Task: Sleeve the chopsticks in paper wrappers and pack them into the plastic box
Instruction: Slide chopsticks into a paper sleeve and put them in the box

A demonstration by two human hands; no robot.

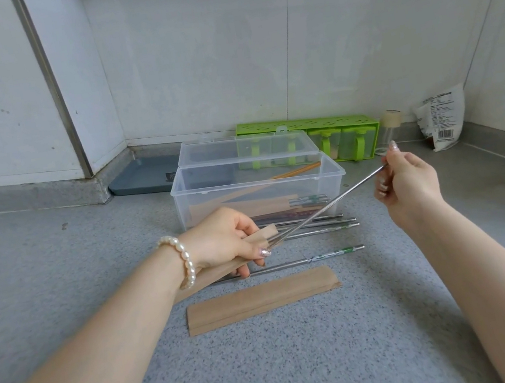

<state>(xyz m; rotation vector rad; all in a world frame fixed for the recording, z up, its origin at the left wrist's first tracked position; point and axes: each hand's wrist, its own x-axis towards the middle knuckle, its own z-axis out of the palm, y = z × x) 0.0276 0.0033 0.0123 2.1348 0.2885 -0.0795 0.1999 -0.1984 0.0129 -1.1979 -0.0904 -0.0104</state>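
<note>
Left hand (219, 240) hides most of the paper wrapper (254, 241) it grips, chopstick tips vanish inside its mouth, sleeved chopsticks beyond the hands blur behind the plastic box (258, 197) wall, print on the packet (441, 119) past the right hand (405, 182) is too small to read.

Almost nothing here reads clearly. The white packet (441, 118) at about two o'clock, leaning in the far right corner of the surface (307, 366), carries a block of small dark print on its upper face, too fine to make out, and a barcode near its lower edge whose digits cannot be read. The grey tray (142, 178) at about eleven o'clock shows a small dark mark near its right edge, illegible as well. No other lettering, brand or number can be read.
</note>
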